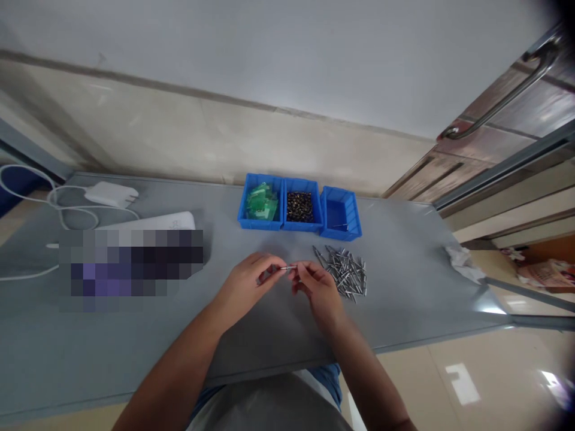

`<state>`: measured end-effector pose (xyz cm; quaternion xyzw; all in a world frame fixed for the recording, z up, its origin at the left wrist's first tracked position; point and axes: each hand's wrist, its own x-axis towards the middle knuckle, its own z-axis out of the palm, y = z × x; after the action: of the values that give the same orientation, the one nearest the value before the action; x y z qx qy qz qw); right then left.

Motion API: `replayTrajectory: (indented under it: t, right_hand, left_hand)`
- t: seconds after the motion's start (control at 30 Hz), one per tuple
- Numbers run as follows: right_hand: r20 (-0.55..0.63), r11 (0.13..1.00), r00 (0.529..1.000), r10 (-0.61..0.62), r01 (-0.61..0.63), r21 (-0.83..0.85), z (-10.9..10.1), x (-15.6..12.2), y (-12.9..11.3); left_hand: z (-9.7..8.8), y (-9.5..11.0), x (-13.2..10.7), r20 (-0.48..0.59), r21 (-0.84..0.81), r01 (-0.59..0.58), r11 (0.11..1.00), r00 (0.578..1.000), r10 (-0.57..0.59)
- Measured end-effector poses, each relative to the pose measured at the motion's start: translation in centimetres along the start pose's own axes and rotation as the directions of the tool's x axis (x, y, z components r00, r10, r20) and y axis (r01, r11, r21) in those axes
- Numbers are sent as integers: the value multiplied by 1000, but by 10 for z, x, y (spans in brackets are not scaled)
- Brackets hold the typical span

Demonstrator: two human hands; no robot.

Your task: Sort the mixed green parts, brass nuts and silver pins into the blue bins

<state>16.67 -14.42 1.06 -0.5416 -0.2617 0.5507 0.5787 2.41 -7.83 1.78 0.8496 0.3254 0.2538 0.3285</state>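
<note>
Both hands meet over the grey table, near its front middle. My left hand (251,278) pinches one end of a thin silver metal rod (288,267) between thumb and fingertips. My right hand (317,284) grips the other end, so the rod lies roughly level between them. Its exact kind is too small to make out. Just right of my right hand lies a loose pile of similar silver metal rods (348,272). Behind the hands stand a blue bin of small dark and brassy parts (300,206) and a blue bin of green pieces (262,202).
A third blue bin (340,209) on the right holds a thin piece or two. To the left lie a white charger (111,194) with looping cable and a white device (179,221), partly blurred out. Crumpled white tissue (464,263) sits at the table's right edge.
</note>
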Motion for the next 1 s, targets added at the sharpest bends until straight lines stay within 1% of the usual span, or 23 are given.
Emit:
replayTrajectory:
  t: [0.03,0.1,0.13,0.2,0.27,0.3,0.4,0.53,0.67,0.77,0.83,0.9,1.0]
  right_hand:
    - [-53,992,995,-79,74,-100,2,-2,-2]
    - [-106,931,964,-245,203,-305,5,-6,-6]
    - [-93,881,943,-319,259,-395,7,-8,-7]
    - [-10,771,903,-429,360,-525,11,-11,-8]
    - [82,679,875,-478,426,-598,13,-12,-7]
    - [111,651,868,-485,443,-616,13,-12,-6]
    - [135,623,864,-485,449,-640,13,-10,-3]
    - [145,624,870,-471,446,-642,12,-7,-1]
    - [151,640,874,-462,446,-625,13,-6,-1]
    - [125,674,874,-470,446,-589,14,-8,-5]
    - [71,732,886,-457,421,-535,14,-10,-8]
    - [11,819,913,-407,370,-438,13,-11,-12]
    - [-10,915,949,-314,299,-272,11,-7,-13]
  left_hand:
    - [1,-2,0,2,14,-3,1000,1000,3]
    - [4,-7,0,20,38,-23,999,1000,22]
    - [6,-10,0,35,42,-40,998,999,38]
    - [9,-13,-1,61,33,-74,997,996,72]
    - [10,-15,-2,76,12,-101,995,992,100]
    - [10,-15,-2,80,4,-108,994,991,108]
    - [9,-15,-2,107,2,-102,995,989,101]
    - [7,-13,-2,148,21,-77,997,986,73]
    - [6,-13,-3,127,16,-81,997,989,78]
    - [7,-11,-3,114,-3,-52,999,992,52]
    - [7,-10,-3,104,-19,-8,1000,995,10]
    - [8,-9,-2,99,-38,27,999,995,-23]
    - [6,-7,-2,101,-42,34,999,994,-29]
